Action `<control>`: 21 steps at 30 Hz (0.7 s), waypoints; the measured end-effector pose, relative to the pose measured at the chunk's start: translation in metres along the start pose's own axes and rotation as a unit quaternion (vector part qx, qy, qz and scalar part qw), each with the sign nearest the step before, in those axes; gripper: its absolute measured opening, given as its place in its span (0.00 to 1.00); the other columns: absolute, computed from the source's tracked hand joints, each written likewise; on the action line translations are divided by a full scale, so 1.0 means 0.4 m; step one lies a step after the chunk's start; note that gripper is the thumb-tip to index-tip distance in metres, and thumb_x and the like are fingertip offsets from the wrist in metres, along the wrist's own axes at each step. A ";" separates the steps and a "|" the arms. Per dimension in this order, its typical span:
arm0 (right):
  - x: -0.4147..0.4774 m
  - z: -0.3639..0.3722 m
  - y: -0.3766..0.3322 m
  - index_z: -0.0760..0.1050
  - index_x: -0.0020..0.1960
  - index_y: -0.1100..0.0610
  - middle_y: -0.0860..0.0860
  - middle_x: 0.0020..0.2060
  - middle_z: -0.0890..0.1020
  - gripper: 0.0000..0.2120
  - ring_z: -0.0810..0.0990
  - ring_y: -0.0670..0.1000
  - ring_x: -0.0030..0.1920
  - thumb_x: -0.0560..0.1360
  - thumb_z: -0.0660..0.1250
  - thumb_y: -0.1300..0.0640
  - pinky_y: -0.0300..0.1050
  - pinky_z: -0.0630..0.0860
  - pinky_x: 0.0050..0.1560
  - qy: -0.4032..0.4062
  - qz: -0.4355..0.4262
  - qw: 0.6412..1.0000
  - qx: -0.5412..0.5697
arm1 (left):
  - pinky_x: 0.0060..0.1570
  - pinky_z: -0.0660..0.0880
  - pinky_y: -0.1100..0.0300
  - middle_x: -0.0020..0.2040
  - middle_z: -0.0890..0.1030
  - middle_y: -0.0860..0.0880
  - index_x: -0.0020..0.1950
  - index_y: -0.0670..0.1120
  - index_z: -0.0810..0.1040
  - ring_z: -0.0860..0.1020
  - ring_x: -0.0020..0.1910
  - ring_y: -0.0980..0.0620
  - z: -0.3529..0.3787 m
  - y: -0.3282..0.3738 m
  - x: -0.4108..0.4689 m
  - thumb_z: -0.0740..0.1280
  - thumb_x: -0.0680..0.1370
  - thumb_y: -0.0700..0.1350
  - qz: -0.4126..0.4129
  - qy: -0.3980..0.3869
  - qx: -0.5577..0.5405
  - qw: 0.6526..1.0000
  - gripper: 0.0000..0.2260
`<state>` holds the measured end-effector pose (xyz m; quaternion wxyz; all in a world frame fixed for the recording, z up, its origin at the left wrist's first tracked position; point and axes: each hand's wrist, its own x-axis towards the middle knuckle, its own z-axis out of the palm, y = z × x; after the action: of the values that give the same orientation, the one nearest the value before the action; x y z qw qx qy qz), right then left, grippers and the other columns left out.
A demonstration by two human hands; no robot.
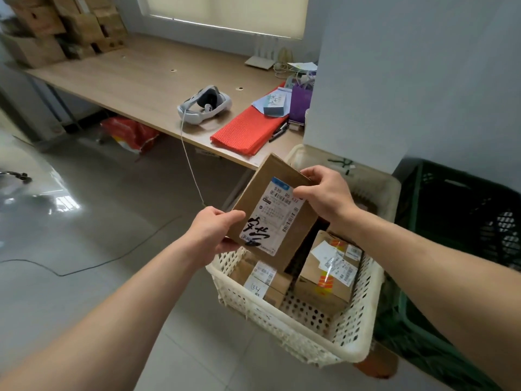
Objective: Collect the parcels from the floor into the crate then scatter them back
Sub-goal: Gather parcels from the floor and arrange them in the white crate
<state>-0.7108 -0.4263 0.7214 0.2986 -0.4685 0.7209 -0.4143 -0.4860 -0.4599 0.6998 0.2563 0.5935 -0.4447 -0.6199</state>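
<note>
A brown cardboard parcel [267, 193] with a white shipping label and black handwriting is held tilted above the cream perforated crate [310, 328]. My left hand [214, 232] grips its lower left corner. My right hand [327, 193] grips its upper right edge. Inside the crate lie a parcel marked "34" [262, 280] at the left and a parcel with orange tape and labels [329, 269] at the right.
A wooden table [135, 80] holds a white headset [205, 104], a red mesh sheet [248, 128], a purple bag [300, 101] and stacked cardboard boxes [64, 26]. A dark green crate [465, 215] stands to the right. A thin cable [84, 266] crosses the tiled floor.
</note>
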 end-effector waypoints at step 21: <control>-0.021 0.050 0.386 0.74 0.73 0.54 0.51 0.66 0.78 0.31 0.76 0.53 0.65 0.71 0.75 0.56 0.50 0.74 0.63 0.082 0.377 0.922 -0.040 | 0.52 0.81 0.40 0.60 0.80 0.42 0.70 0.50 0.66 0.82 0.54 0.39 0.244 -0.204 0.327 0.71 0.79 0.42 -0.198 -0.377 0.247 0.870 0.22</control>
<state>-0.7574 -0.3911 0.5768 0.3538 -0.1379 0.8822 -0.2785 -0.5843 -0.5080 0.5537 -0.2138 0.4345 -0.5192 -0.7042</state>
